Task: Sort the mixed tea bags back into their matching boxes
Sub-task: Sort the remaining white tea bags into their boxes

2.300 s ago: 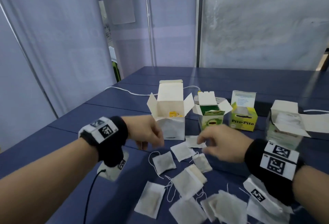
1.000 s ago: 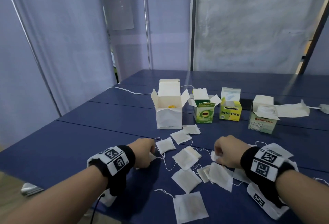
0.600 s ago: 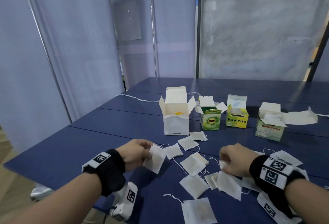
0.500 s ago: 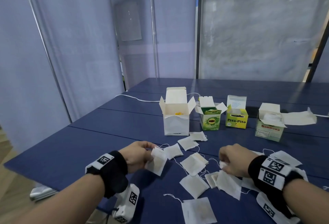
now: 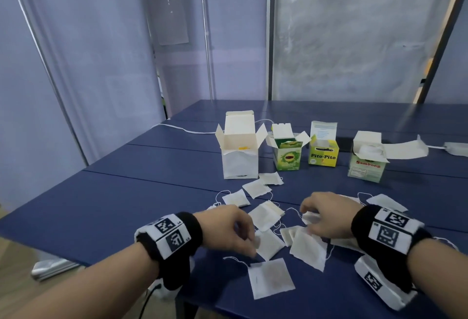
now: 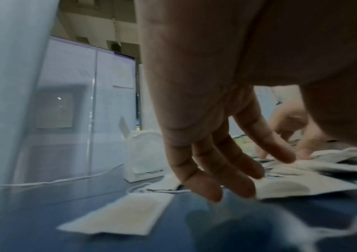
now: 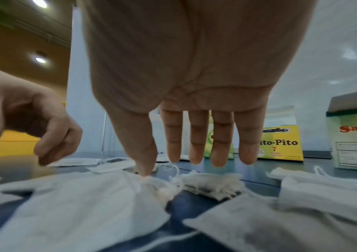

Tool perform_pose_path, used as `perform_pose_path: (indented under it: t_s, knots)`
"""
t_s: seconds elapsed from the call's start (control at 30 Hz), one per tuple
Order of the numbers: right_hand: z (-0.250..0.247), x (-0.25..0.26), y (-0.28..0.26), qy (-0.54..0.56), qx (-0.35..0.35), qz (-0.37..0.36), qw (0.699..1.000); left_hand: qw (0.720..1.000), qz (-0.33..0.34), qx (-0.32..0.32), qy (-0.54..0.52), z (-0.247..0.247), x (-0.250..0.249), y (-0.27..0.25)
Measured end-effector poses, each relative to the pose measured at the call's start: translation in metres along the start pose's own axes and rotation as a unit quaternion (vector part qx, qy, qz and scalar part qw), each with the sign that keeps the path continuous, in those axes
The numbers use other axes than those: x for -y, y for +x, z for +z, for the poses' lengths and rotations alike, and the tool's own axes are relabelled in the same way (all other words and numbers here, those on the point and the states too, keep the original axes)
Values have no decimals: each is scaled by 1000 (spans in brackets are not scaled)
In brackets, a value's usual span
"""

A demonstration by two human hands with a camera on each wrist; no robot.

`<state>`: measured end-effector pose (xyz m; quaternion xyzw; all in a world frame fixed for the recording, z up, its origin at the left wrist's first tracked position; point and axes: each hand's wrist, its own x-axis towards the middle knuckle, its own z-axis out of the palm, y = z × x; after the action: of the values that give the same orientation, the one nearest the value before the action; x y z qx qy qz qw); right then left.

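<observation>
Several white tea bags lie scattered on the blue table (image 5: 141, 199). Behind them stand a tall white box (image 5: 240, 164), a green box (image 5: 288, 159), a yellow Pito-Pito box (image 5: 323, 158) and a pale Sambong box (image 5: 367, 170), all with open tops. My left hand (image 5: 249, 242) hovers low, fingers loosely extended (image 6: 237, 179), holding nothing, beside one tea bag (image 5: 269, 245). My right hand (image 5: 307, 215) is flat with straight fingers (image 7: 196, 153); its thumb touches a crumpled tea bag (image 7: 100, 201). Another bag (image 5: 272, 278) lies nearest me.
A white cable (image 5: 187, 130) runs behind the boxes along the table's left rear. A torn white flap (image 5: 405, 150) sticks out right of the Sambong box, with a small white device (image 5: 455, 147) beyond. The table's near edge is just under my wrists.
My left hand held a tea bag up half a second ago; now it is down on the table and the hand is empty. My right hand has uncurled from a fist to straight fingers.
</observation>
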<state>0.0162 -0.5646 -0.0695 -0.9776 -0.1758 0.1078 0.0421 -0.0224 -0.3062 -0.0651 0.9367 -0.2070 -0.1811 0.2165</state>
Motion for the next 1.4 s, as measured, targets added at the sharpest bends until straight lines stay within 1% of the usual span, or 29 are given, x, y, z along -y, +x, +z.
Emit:
perform_pose_path:
  t_s: [0.03, 0.1, 0.13, 0.2, 0.3, 0.33, 0.4, 0.5, 0.57, 0.63, 0.7, 0.8, 0.87, 0.97, 1.03, 1.07, 1.13, 1.27, 1.33, 1.4]
  knots:
    - [1, 3, -4, -6, -2, -9, 1000, 999, 5, 31, 2, 8, -5, 2]
    - [2, 11, -13, -17, -10, -34, 999, 997, 13, 49, 57, 23, -12, 8]
    - [2, 16, -17, -16, -14, -47, 999, 995, 18, 46, 91, 28, -15, 10]
    - [5, 26, -25, -8, -8, -73, 997, 991, 31, 40, 120, 30, -15, 12]
    - [11, 36, -32, -35, 49, -81, 995, 991, 30, 34, 123, 21, -7, 9]
    - [13, 38, -32, -49, 56, -81, 994, 991, 27, 24, 128, 16, -3, 6]
    - [12, 41, -29, -53, 37, -79, 995, 991, 20, 1, 132, 8, 7, 0]
    - [9, 47, -15, -22, -3, -56, 998, 993, -1, -10, 118, 1, 21, -9]
    - [5, 51, 1, 12, -14, -11, 1000, 991, -18, -8, 129, 2, 26, -12]
    - [1, 55, 18, 62, -15, 37, 997, 991, -27, -10, 132, 3, 30, -12]
    - [1, 59, 32, 89, 3, 68, 994, 993, -22, -13, 118, 3, 32, -10]
    - [5, 66, 44, 71, 32, 85, 993, 995, -35, -5, 97, 5, 34, -8]
    - [7, 68, 48, 68, 30, 87, 993, 996, -42, 8, 82, 6, 34, -6]
    - [6, 66, 47, 84, 21, 87, 992, 996, -71, -1, 46, 7, 34, -4]
    - [5, 61, 44, 93, 10, 90, 992, 994, -98, -6, 46, 10, 31, -2]
    - [4, 58, 42, 99, 0, 94, 991, 993, -99, -7, 66, 12, 29, 0]
    - [1, 51, 38, 118, -35, 97, 988, 991, -94, -5, 95, 14, 25, 3]
    - [-7, 39, 28, 188, -105, 90, 972, 991, -99, 15, 94, 13, 22, 6]
    - [-11, 34, 23, 206, -126, 85, 967, 991, -99, 11, 88, 12, 20, 6]
    - [-13, 30, 20, 209, -128, 81, 966, 993, -83, 0, 81, 8, 22, 5]
